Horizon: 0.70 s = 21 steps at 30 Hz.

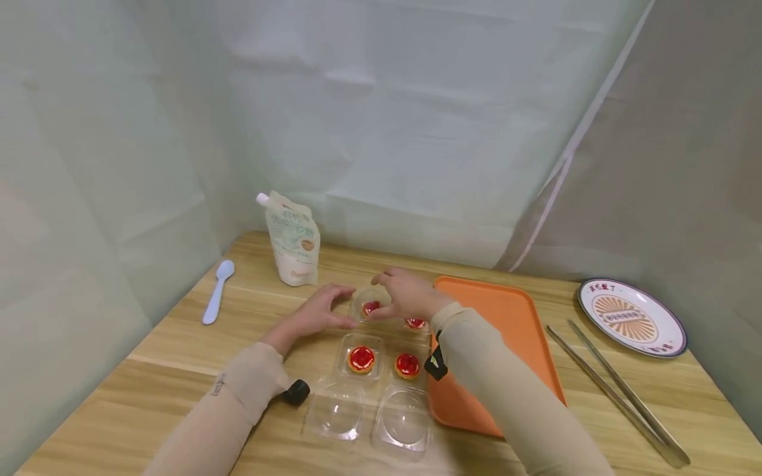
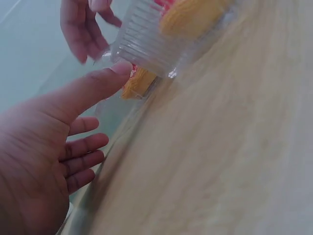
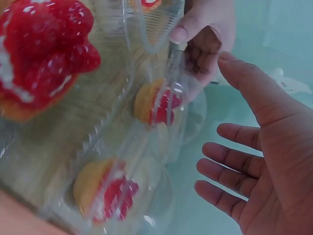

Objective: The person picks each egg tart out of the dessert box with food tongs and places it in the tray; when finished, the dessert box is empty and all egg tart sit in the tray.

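Left hand (image 1: 312,312) and right hand (image 1: 412,297), thumbs wide apart from fingers, grip nothing; they flank a clear container (image 1: 359,301) bearing a red-topped tart (image 1: 370,308) in the far row. Whether either touches it cannot be told. Wooden tabletop (image 1: 256,301) stretches from left hand to spoon (image 1: 218,291); an orange tray (image 1: 495,301) borders the right. A second tart (image 1: 416,324) is partly hidden by the right hand.

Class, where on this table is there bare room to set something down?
Free: wooden tabletop between the pale spoon and left sleeve; the far part of the orange tray. Crowded: the middle, where left hand, right hand, four red-topped tarts and clear containers cluster.
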Tool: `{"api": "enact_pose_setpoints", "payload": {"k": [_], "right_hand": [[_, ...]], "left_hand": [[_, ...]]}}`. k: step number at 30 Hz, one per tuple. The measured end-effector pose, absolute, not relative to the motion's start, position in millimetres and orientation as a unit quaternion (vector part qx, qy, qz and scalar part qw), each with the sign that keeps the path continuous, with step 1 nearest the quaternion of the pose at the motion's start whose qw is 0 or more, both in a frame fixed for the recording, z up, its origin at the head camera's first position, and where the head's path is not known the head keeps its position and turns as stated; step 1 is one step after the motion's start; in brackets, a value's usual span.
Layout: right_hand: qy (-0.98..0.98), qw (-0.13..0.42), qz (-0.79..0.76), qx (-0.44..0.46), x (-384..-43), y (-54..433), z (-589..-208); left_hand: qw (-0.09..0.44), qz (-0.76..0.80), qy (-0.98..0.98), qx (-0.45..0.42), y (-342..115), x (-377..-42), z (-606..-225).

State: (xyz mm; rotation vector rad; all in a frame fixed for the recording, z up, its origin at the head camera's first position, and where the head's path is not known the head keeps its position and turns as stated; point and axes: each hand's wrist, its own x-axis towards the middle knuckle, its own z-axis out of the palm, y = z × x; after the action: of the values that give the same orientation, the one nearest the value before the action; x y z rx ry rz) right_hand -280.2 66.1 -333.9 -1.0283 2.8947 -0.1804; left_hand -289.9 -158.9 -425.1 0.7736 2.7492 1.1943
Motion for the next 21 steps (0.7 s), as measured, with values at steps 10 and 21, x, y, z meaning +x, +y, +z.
{"api": "enact_pose_setpoints", "payload": {"k": [10,21], "right_hand": [[0.945,0.049,-0.023,-0.323,-290,49,-350],[0.943,0.038,-0.004,-0.332,-292,38,-357]], "left_hand": [[-0.015,0.35,0.902,0.252,-154,-286,-430],[-0.02,0.351,0.906,0.237,-154,-283,-429]]}}
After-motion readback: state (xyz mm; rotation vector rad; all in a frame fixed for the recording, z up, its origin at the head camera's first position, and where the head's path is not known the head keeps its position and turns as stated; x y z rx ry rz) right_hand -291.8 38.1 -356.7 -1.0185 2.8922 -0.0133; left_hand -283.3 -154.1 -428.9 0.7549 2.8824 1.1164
